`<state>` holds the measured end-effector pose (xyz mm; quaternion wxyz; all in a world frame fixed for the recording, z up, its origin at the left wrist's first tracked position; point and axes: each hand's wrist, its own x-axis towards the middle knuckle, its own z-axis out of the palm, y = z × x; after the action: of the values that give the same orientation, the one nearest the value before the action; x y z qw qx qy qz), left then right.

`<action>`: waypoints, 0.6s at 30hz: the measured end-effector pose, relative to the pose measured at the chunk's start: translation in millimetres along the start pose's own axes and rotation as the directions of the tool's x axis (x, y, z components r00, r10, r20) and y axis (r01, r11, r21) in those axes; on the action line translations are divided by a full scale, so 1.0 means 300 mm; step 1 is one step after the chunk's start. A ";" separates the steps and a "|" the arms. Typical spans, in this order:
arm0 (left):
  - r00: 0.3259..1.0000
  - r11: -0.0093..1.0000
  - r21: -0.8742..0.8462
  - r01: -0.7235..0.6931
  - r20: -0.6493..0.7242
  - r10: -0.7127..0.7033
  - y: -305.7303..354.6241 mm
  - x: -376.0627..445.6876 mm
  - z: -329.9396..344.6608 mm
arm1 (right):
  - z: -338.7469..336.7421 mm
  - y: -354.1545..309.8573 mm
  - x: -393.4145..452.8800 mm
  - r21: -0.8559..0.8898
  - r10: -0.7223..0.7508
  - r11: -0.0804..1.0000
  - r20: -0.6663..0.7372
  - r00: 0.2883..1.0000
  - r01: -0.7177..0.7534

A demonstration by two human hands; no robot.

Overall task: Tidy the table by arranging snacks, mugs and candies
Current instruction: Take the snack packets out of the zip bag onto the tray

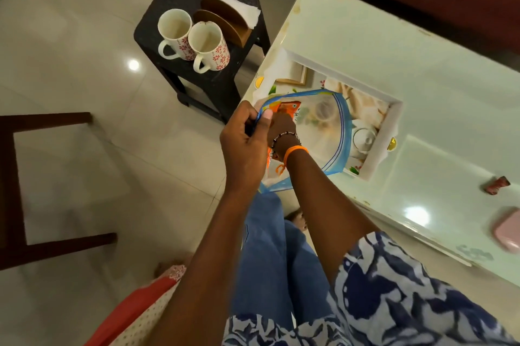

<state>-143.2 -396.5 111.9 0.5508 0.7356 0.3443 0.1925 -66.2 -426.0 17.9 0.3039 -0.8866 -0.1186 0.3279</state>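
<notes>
A clear zip bag with a blue rim [337,131] hangs open at the table's near corner. My left hand [244,143] pinches its rim at the left side. My right hand [281,126] reaches down inside the bag, fingers hidden behind an orange snack packet [289,109] that sits in it. Two white mugs with red flower print [176,33] [209,45] stand side by side on a black stool [168,2]. A red-wrapped candy [496,185] lies on the glass table [394,44] at the right.
A wooden napkin holder with white napkins [228,16] stands behind the mugs on the stool. A pink flat case [508,229] lies at the table's right edge. A dark wooden chair frame [17,176] is at the left. Teacups show under the glass top.
</notes>
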 end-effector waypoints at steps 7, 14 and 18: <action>1.000 0.991 0.134 -0.009 0.001 0.009 0.015 0.067 0.078 | -0.114 0.013 -0.037 -0.031 -0.035 0.999 -0.188 0.982 0.029; 0.994 0.973 0.232 -0.009 0.111 -0.017 0.008 0.080 0.201 | -0.214 0.160 -0.036 0.065 0.166 0.985 -0.136 0.977 -0.159; 0.985 0.969 0.246 0.003 0.168 -0.046 0.009 0.068 0.243 | -0.239 0.210 -0.032 0.014 0.191 0.981 -0.168 0.967 -0.191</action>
<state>-80.0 -431.7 89.2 0.4860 0.8073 0.3256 0.0774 -25.9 -512.8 27.1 0.2791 -0.9187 -0.0069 0.2795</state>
